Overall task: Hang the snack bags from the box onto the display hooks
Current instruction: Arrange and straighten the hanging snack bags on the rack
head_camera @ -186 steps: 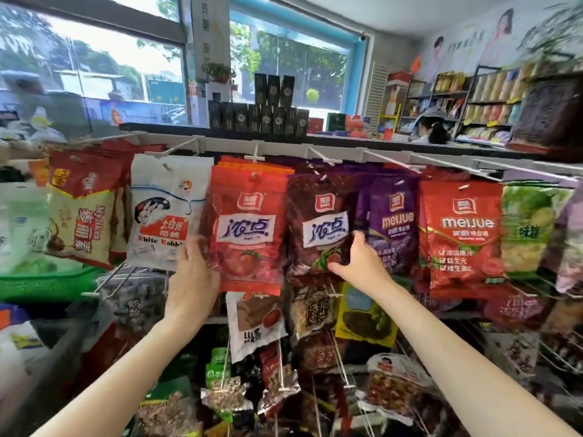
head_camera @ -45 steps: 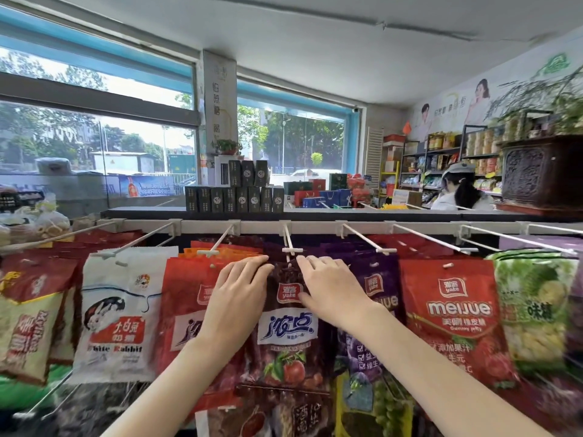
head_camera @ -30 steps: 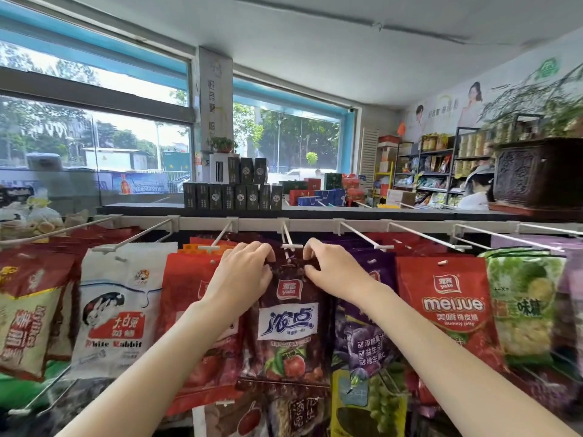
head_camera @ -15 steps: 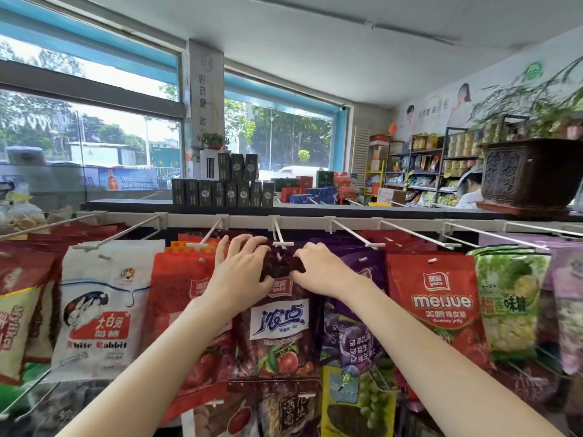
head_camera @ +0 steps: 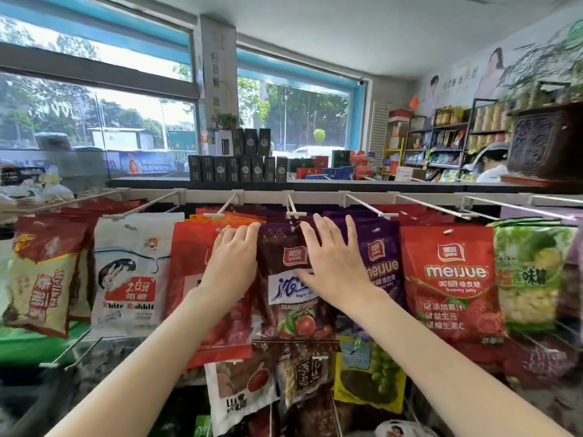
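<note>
A dark maroon snack bag [head_camera: 291, 279] hangs from the white display hook [head_camera: 292, 209] at the middle of the top rail. My left hand [head_camera: 235, 263] lies flat on the red bag [head_camera: 192, 279] just left of it, fingers straight and reaching the maroon bag's upper left edge. My right hand [head_camera: 331, 260] is spread open over the maroon bag's right side, fingers pointing up toward the hook. Neither hand holds anything. The box is out of view.
More bags fill the neighbouring hooks: a white rabbit bag [head_camera: 132, 272], a purple bag [head_camera: 381, 263], a red gummy bag [head_camera: 448, 279], a green bag [head_camera: 533, 272]. Lower rows hang below. Dark boxes [head_camera: 236, 165] stand on the shelf top. A person [head_camera: 490, 165] sits far right.
Both hands have let go of the maroon bag's top edge and opened flat. The bag now hangs from the hook on its own.
</note>
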`<action>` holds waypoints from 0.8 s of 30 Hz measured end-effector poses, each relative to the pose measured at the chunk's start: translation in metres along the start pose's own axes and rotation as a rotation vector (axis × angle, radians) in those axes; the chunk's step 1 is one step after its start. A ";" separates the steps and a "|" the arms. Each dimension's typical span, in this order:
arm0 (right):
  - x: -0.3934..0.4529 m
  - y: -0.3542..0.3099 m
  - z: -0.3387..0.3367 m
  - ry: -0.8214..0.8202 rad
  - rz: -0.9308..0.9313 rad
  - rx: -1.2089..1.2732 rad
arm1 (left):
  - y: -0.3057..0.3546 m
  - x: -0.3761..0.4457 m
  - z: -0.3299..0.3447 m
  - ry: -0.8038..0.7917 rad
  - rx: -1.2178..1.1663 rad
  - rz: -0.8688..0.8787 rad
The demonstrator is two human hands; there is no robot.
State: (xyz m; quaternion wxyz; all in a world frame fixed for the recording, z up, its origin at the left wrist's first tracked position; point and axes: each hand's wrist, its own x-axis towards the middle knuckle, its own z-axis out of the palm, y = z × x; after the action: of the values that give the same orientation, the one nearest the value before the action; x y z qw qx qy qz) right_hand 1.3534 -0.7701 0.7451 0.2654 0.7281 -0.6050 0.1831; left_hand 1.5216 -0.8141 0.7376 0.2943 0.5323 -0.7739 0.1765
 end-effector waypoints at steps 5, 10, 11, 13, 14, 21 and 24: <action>-0.037 0.000 0.027 0.005 -0.037 -0.101 | 0.002 -0.001 0.009 0.175 -0.058 0.023; -0.037 -0.010 0.027 0.156 -0.271 0.044 | 0.009 0.002 0.003 0.268 0.031 0.053; -0.034 -0.015 0.025 0.137 -0.299 0.057 | 0.009 0.003 0.004 0.270 0.065 0.056; -0.027 -0.025 0.025 0.066 -0.290 0.084 | 0.010 0.003 0.001 0.215 0.113 0.054; -0.024 -0.028 0.027 0.028 -0.276 0.101 | 0.010 0.004 -0.001 0.187 0.117 0.056; -0.013 -0.032 0.033 -0.071 -0.222 0.075 | -0.001 0.014 -0.006 0.033 0.181 0.060; -0.015 -0.024 0.041 -0.022 -0.156 0.001 | 0.003 0.013 -0.011 0.011 0.207 0.024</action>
State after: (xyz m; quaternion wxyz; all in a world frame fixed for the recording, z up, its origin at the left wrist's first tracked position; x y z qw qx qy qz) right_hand 1.3712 -0.7803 0.6997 0.2716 0.7750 -0.5494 0.1540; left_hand 1.5183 -0.8157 0.7542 0.2395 0.5495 -0.7563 0.2621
